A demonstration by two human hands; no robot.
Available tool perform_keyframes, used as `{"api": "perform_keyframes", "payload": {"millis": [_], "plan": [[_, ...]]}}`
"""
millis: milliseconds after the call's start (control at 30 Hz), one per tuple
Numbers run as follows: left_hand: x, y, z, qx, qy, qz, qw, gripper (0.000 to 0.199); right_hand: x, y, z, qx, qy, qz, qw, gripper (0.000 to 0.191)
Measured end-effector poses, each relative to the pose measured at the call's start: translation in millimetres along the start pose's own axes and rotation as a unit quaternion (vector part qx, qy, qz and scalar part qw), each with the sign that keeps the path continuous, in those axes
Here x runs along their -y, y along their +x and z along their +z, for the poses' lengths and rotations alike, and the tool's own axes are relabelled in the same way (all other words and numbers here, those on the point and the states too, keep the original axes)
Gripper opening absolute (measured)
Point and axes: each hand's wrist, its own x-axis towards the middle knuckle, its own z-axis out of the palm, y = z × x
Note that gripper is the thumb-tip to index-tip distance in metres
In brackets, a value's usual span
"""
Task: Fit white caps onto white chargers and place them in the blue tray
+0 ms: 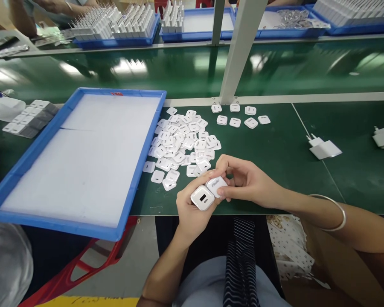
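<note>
My left hand (190,213) is closed around a white charger (202,198), its face with two dark port slots turned up toward me. Right beside it, my right hand (251,179) pinches a white square cover plate (216,186) with grey lettering between thumb and fingers. The plate sits against the charger's edge; whether they touch is hard to tell. Just beyond my hands lies a loose heap of similar white cover plates (179,143). Several more plates (235,122) are spread in two rows near the post.
A large blue-rimmed tray (162,102) lies left of the heap. Two plug chargers (325,148) rest on the green table at right. Grey-white blocks (30,119) stand far left. A metal post (240,51) rises behind. Beyond the green channel are blue trays (117,42) and a person's arms.
</note>
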Motion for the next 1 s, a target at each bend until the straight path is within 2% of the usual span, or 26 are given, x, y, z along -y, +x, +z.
{"api": "perform_keyframes", "payload": {"millis": [100,233,300,400,467,500,567,600,633,700,733,767,800,867,1000], "plan": [[-2,-1,0.9,-0.009,0.009,0.008,1.000,0.043,-4,2,-1,-0.006,0.000,-0.011,1.000,0.018],[-5,-1,-0.1,0.035,0.019,-0.007,0.999,0.041,-8,6,-2,-0.021,0.050,0.054,0.997,0.017],[-5,0,-2.1,0.039,0.047,-0.008,0.998,0.042,-9,9,-2,-0.039,0.067,0.067,0.995,0.018],[-6,2,-4.6,0.032,0.066,-0.019,0.997,0.040,-6,16,-7,-0.011,0.083,0.073,0.994,0.020],[-7,4,-4.7,0.034,0.031,-0.045,0.998,0.037,3,22,-19,0.017,0.060,0.068,0.996,0.021],[-9,5,-4.3,0.032,0.002,-0.063,0.997,0.036,9,25,-27,0.012,0.029,0.056,0.998,0.022],[-12,5,-3.3,0.027,-0.048,-0.102,0.993,0.035,24,30,-49,-0.054,-0.078,0.021,0.995,0.023],[-13,5,-2.9,0.024,-0.061,-0.118,0.991,0.035,30,32,-63,-0.109,-0.161,0.013,0.981,0.022],[-15,5,-2.7,0.023,-0.064,-0.130,0.989,0.036,36,33,-78,-0.169,-0.254,0.020,0.952,0.021],[-17,6,-3.1,0.024,-0.052,-0.150,0.987,0.037,42,34,-110,-0.274,-0.434,0.075,0.855,0.025],[-17,6,-3.5,0.026,-0.043,-0.158,0.986,0.038,42,33,-125,-0.309,-0.479,0.098,0.815,0.030],[-17,6,-4.0,0.028,-0.035,-0.164,0.985,0.038,40,33,-140,-0.331,-0.506,0.118,0.788,0.035],[-17,7,-4.4,0.030,-0.028,-0.168,0.985,0.039,38,32,-153,-0.340,-0.519,0.135,0.772,0.039],[-16,7,-5.4,0.038,-0.015,-0.172,0.984,0.039,31,30,-173,-0.337,-0.527,0.163,0.763,0.045],[-14,8,-7.5,0.051,0.016,-0.172,0.984,0.040,19,32,-191,-0.328,-0.542,0.190,0.750,0.048]]}}
